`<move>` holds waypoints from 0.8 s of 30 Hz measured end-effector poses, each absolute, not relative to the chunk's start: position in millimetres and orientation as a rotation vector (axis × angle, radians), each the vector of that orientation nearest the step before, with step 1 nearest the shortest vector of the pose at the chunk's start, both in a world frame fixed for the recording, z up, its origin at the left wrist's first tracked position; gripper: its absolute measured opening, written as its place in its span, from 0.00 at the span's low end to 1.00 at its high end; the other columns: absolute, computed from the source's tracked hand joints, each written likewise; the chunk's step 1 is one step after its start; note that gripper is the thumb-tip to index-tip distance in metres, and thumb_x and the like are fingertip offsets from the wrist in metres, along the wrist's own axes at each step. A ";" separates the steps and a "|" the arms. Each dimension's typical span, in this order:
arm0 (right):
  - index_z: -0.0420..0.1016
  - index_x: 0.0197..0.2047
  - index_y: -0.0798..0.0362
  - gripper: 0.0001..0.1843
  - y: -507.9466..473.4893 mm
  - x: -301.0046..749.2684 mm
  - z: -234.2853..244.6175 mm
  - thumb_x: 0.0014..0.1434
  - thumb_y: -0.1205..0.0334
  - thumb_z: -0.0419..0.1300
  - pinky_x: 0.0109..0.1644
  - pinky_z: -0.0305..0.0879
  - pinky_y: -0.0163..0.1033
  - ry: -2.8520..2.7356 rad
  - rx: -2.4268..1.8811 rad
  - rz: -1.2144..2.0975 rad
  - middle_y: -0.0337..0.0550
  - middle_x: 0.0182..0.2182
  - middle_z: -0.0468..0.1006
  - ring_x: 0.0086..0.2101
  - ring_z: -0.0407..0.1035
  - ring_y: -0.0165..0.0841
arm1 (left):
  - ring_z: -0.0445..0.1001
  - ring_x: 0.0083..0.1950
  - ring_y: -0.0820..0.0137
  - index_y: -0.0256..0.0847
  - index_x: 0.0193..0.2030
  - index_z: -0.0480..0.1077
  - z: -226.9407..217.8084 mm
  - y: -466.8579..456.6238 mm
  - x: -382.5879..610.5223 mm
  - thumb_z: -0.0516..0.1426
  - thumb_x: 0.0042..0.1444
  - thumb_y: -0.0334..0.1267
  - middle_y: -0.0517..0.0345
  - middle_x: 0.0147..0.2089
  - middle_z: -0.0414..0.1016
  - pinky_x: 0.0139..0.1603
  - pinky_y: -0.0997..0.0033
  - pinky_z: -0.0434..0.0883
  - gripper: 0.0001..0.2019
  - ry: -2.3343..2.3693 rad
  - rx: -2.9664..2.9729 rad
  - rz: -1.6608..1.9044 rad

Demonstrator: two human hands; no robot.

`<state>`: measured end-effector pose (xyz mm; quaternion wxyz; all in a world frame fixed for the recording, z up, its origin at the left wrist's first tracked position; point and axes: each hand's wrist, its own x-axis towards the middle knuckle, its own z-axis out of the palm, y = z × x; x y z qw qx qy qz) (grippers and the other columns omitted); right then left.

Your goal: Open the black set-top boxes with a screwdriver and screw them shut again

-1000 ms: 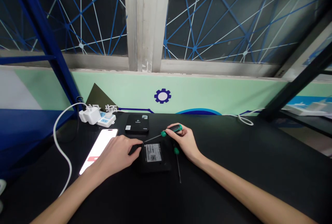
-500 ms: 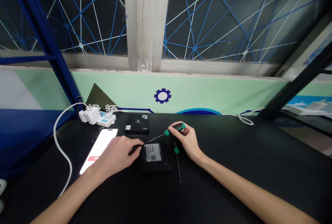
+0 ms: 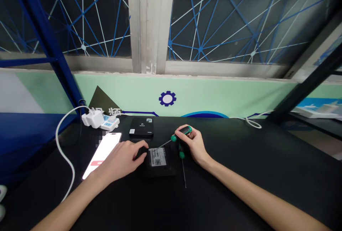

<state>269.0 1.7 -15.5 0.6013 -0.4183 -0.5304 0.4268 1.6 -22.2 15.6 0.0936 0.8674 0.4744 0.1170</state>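
A black electronics box [image 3: 170, 170] lies on the black table [image 3: 229, 195], its white label with a QR code [image 3: 158, 157] facing up. My left hand [image 3: 127, 155] has its thumb and index finger at the box's left edge, gripping it there. In my right hand [image 3: 196, 144] is a green-and-black screwdriver [image 3: 184, 131], held by the handle with its shaft slanting down to the left. Its tip is over the upper part of the label; whether it touches, I cannot tell. Below my right hand lies a second screwdriver [image 3: 183, 168], its shaft pointing toward me.
A phone with a bright screen [image 3: 103, 152] lies partly under my left forearm. Behind it are a white power strip [image 3: 109, 122] and a white cable [image 3: 57, 134]. Another flat black box [image 3: 141, 127] sits farther back. A white cord [image 3: 252, 122] lies by the wall.
The screwdriver in my right hand has shifted slightly right, its tip moving from the box's upper left corner to over the label. My left hand stays at the box's edge.
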 end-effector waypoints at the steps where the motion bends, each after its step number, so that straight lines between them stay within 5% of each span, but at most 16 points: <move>1: 0.75 0.32 0.52 0.18 2.2 269.9 -14.6 0.48 0.49 0.73 0.30 0.67 0.36 -1.224 -0.971 0.977 0.38 0.25 0.77 0.26 0.71 0.32 | 0.66 0.22 0.71 0.48 0.50 0.72 15.6 -22.3 1.6 0.50 0.65 0.43 0.68 0.19 0.65 0.26 0.73 0.54 0.13 1.407 2.571 0.342; 24: 0.74 0.32 0.53 0.13 17.9 295.0 -7.6 0.51 0.56 0.72 0.25 0.68 0.35 -1.226 -0.893 0.816 0.38 0.22 0.78 0.19 0.71 0.30 | 0.67 0.22 0.71 0.48 0.51 0.72 16.9 -24.1 1.1 0.50 0.66 0.42 0.69 0.20 0.66 0.26 0.73 0.55 0.12 1.387 2.564 0.338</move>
